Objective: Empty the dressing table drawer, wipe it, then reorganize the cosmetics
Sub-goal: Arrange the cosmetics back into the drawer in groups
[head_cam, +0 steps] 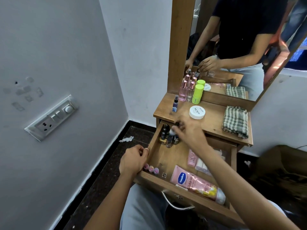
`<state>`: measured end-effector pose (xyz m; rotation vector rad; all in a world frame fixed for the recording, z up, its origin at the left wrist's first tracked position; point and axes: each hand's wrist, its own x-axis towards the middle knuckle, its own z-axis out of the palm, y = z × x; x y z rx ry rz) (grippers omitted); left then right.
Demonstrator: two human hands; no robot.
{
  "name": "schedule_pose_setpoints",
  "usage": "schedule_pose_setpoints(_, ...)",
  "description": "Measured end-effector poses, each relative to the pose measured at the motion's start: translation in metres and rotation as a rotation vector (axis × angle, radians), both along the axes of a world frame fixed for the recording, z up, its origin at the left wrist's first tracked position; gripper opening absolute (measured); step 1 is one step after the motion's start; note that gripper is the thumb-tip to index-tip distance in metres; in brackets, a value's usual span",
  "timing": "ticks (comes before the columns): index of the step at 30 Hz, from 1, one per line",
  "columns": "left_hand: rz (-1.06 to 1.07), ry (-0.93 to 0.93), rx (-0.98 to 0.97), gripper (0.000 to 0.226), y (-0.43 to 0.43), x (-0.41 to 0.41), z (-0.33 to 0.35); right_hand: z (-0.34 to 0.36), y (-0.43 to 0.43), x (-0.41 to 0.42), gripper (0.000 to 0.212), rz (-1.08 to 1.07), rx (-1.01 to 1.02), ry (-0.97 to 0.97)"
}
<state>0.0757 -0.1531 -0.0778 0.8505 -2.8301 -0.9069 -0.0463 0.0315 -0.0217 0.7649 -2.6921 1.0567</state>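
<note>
Drawer [159,156] of the wooden dressing table [214,123] stood pulled open toward the person. Left hand [132,161] was curled over the drawer's left wall, fingers closed on the rim. Right hand [187,130] reached into the far left corner, its fingers pinched around a small dark-capped bottle [172,131], blurred with motion. Just below it a cluster of nail polish bottles [167,137] stood upright in that corner; about seven showed, though the hand hid some. Three small round pink-topped pots [151,168] sat in a row against the near left corner. One pink Vaseline lotion bottle [197,184] lay on its side along the drawer front. One pink tube [192,158] and one pale packet [201,166] lay beside each other under the right forearm.

On the tabletop stood one small blue spray bottle [175,103], two clear perfume bottles with pink caps [186,91], and one lime-green stick [197,94] against the mirror [232,47]. One white round jar [197,112] sat near the middle, and one folded checked cloth [235,121] lay at the right edge.
</note>
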Motion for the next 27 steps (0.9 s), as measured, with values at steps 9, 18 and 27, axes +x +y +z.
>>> schedule_pose_setpoints(9, -0.002, 0.008, -0.005, 0.027, 0.001, 0.001, 0.003, -0.057, -0.045, 0.021, 0.018, 0.127, 0.346, -0.022)
schedule_pose_setpoints(18, -0.007, 0.014, -0.016, 0.026, 0.000, 0.000, 0.001, -0.070, -0.055, 0.011, 0.032, 0.105, 0.483, 0.113)
schedule_pose_setpoints(27, -0.002, 0.008, -0.003, 0.025, 0.000, 0.000, 0.002, -0.064, -0.045, 0.006, 0.018, 0.061, 0.240, 0.219)
